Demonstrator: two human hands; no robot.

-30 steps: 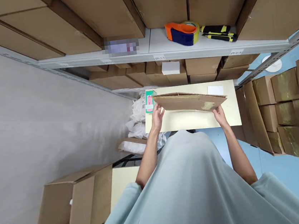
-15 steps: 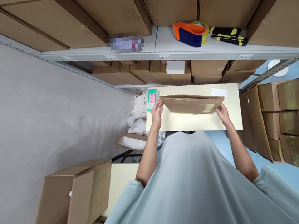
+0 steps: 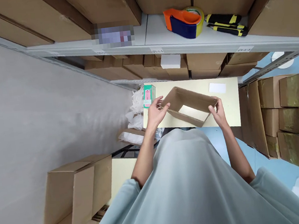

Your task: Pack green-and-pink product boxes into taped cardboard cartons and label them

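Observation:
Above the pale table (image 3: 231, 109), a cardboard box (image 3: 196, 97) is spread into a four-sided frame, and the table top shows through its bottom. My left hand (image 3: 156, 113) grips its left corner, thumb inside the near wall and fingers outside. My right hand (image 3: 218, 112) closes on the opposite corner, its thumb on the near side. Just beyond my left hand stands a small green and pink carton (image 3: 149, 96). A white card (image 3: 217, 87) lies on the table past the box's right end.
A shelf (image 3: 142, 48) over the table holds large cartons, a tape dispenser (image 3: 184, 23) and yellow-black utility knives (image 3: 227, 24). Stacked cartons (image 3: 291, 121) line the right side. An open carton (image 3: 78, 195) sits at lower left, near the grey wall (image 3: 45, 120).
The cardboard box was folded flat between my hands and has been opened out into a frame. My hands have turned and come slightly closer together.

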